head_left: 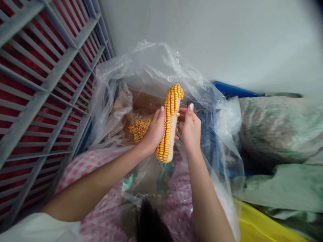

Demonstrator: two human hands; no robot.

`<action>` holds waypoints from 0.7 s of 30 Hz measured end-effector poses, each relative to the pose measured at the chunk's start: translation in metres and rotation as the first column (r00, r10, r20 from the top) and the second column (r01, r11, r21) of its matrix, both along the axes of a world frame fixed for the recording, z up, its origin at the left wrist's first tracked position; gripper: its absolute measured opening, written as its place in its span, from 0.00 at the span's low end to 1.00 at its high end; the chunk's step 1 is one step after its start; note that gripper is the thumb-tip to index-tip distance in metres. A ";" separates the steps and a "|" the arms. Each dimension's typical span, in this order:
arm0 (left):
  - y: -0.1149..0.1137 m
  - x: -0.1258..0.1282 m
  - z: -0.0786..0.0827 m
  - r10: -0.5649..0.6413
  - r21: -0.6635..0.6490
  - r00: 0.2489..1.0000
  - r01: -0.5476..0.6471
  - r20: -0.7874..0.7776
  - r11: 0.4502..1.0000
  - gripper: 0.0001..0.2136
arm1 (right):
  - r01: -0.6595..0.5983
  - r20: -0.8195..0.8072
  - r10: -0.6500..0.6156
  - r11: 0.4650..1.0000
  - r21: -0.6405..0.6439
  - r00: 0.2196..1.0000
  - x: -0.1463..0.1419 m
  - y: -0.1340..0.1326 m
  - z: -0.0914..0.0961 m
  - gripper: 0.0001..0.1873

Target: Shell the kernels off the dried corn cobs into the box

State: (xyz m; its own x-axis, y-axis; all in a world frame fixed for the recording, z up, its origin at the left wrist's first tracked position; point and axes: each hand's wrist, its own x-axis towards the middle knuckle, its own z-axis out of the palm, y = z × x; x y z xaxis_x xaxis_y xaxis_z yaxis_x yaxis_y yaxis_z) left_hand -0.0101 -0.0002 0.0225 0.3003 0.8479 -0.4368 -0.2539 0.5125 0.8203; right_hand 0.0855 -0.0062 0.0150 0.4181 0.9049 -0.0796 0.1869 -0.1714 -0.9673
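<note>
My left hand [155, 129] is wrapped round a large cob of yellow corn [169, 129], holding it tilted near upright. Kernels cover its left side and top, while a pale bare strip runs down its right side. Beside that strip, my right hand [189, 129] is closed with the thumb raised. A thin dark sliver shows by its thumb; what it belongs to is too small to make out. One loose-looking kernel sits at the strip's edge near my right fingers. Below and left of the cob lies a pile of loose corn kernels [138, 130].
Clear plastic sheeting [151, 60] surrounds the work area, with brown cardboard [143, 97] inside it. A grey slatted crate [58, 72] stands close on the left. A pale wall [202, 37] is ahead. Filled sacks [280, 127] and yellow material [262, 223] lie to the right.
</note>
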 end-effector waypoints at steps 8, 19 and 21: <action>-0.003 0.002 -0.010 0.085 0.167 0.995 -0.075 -0.054 0.983 0.16 | -0.002 -0.018 0.003 0.999 0.054 1.000 -0.008 -0.002 0.005 0.23; 0.004 -0.002 0.007 -0.029 -0.066 0.998 0.033 0.061 0.997 0.22 | -0.037 -0.158 0.034 0.999 -0.020 0.987 -0.009 -0.001 0.001 0.24; 0.002 -0.002 0.001 0.000 0.032 1.000 0.000 0.003 0.999 0.20 | -0.017 -0.123 0.013 0.999 -0.036 0.992 -0.008 -0.001 0.002 0.27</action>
